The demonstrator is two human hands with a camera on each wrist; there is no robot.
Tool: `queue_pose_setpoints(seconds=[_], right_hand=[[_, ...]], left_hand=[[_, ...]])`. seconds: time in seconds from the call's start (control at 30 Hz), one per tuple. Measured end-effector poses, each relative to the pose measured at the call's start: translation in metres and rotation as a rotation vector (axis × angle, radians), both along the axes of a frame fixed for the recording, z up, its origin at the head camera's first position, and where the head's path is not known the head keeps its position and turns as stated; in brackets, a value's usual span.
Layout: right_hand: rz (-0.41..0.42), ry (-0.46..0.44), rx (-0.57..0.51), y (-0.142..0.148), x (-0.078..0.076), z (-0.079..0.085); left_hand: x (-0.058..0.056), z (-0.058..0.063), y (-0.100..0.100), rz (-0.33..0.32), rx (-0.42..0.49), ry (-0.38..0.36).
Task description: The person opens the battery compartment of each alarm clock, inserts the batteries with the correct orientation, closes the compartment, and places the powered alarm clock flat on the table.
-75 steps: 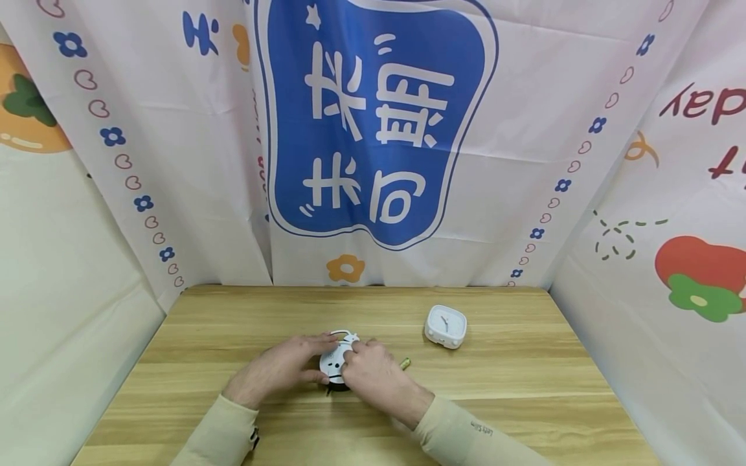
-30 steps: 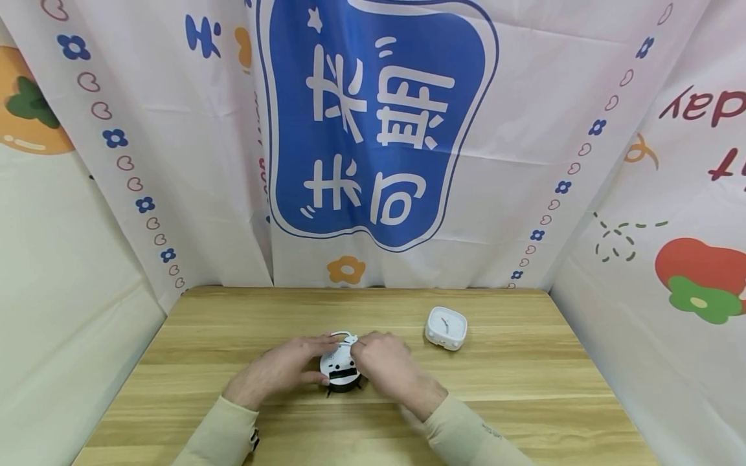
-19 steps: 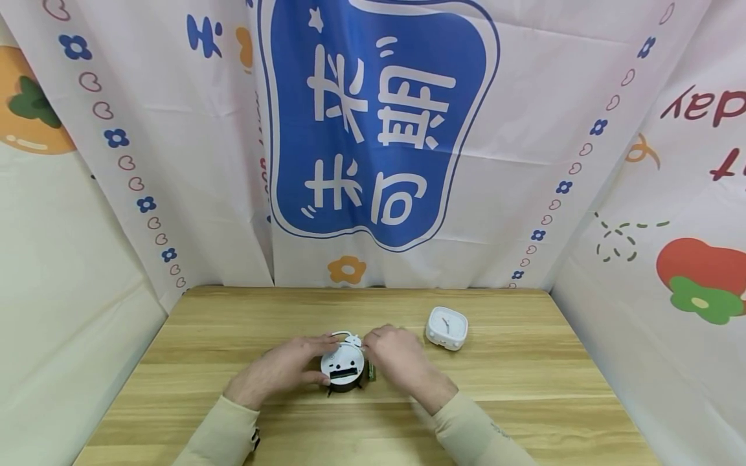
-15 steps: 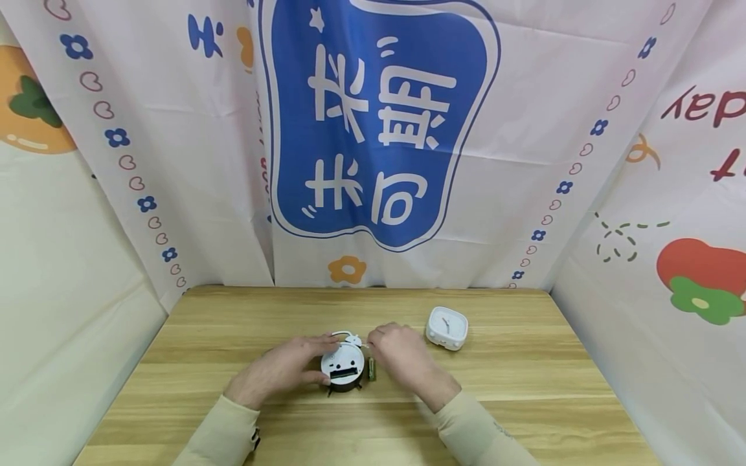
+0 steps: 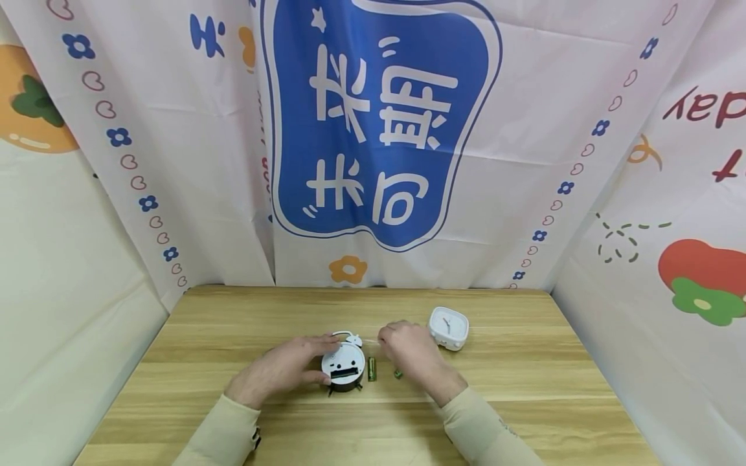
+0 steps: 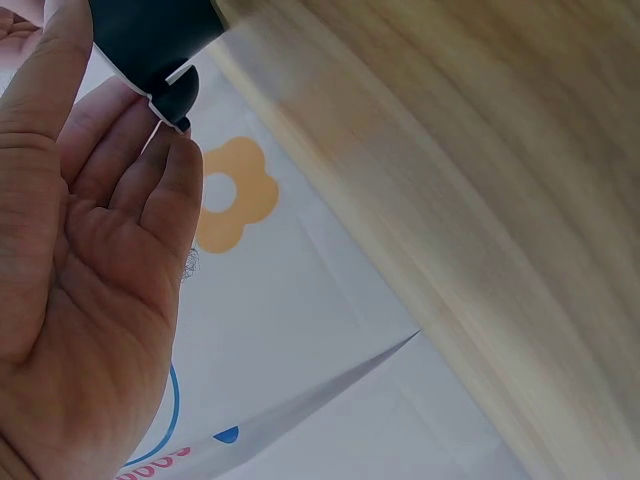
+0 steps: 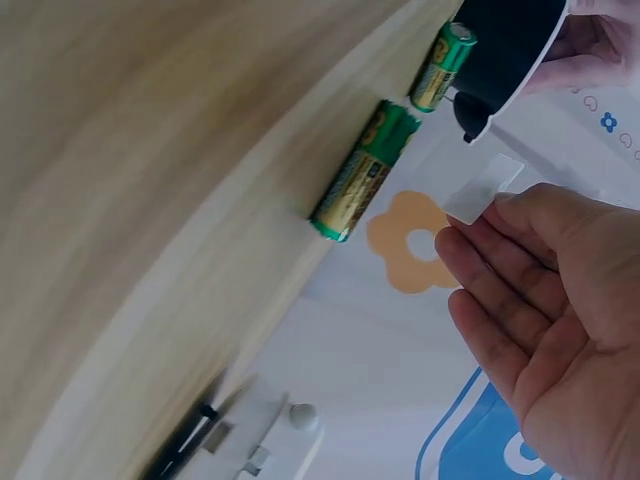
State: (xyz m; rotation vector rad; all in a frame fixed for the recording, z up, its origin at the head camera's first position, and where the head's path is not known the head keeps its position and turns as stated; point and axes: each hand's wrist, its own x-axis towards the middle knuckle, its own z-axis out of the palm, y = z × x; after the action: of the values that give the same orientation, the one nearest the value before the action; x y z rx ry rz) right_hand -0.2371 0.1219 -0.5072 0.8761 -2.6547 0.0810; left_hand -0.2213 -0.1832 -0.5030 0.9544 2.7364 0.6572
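Observation:
My left hand (image 5: 285, 366) holds a white-backed alarm clock (image 5: 344, 359) by its side, thumb low and fingers higher up. The clock's back faces up toward me, showing a dark open battery slot, a bell and short legs. In the left wrist view its dark shell (image 6: 150, 40) sits between thumb and fingers. My right hand (image 5: 414, 353), right of the clock, pinches a small white battery cover (image 7: 485, 190) between thumb and forefinger. One green battery (image 5: 372, 369) stands close to the clock's right side; another battery (image 5: 398, 373) is partly hidden by the right hand.
A white square clock (image 5: 449, 328) stands just behind and right of my right hand. The wooden table (image 5: 262, 310) ends at a printed curtain (image 5: 524, 162) along the back, with more cloth on both sides.
My right hand has moved from the clock's back to the right, carrying the cover. The dark slot and the battery beside the clock have come into view. The left hand stays put.

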Motion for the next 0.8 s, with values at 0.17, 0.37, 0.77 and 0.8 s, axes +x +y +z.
queue_pose_setpoints(seconds=[0.17,0.37,0.77,0.8], right_hand=[[-0.021,-0.022,0.006,0.004,-0.004,-0.004],[-0.043,-0.077,0.030,0.006,-0.010,-0.007],[-0.063,-0.162,0.085,0.008,-0.013,-0.006],[-0.068,-0.173,0.086,0.008,-0.013,-0.006]], left_hand=[[0.000,0.000,0.000,0.006,-0.004,-0.001],[0.000,0.000,0.000,0.009,-0.004,-0.002],[0.000,-0.001,-0.001,0.003,-0.005,0.007],[0.000,-0.001,-0.001,0.004,-0.005,0.007]])
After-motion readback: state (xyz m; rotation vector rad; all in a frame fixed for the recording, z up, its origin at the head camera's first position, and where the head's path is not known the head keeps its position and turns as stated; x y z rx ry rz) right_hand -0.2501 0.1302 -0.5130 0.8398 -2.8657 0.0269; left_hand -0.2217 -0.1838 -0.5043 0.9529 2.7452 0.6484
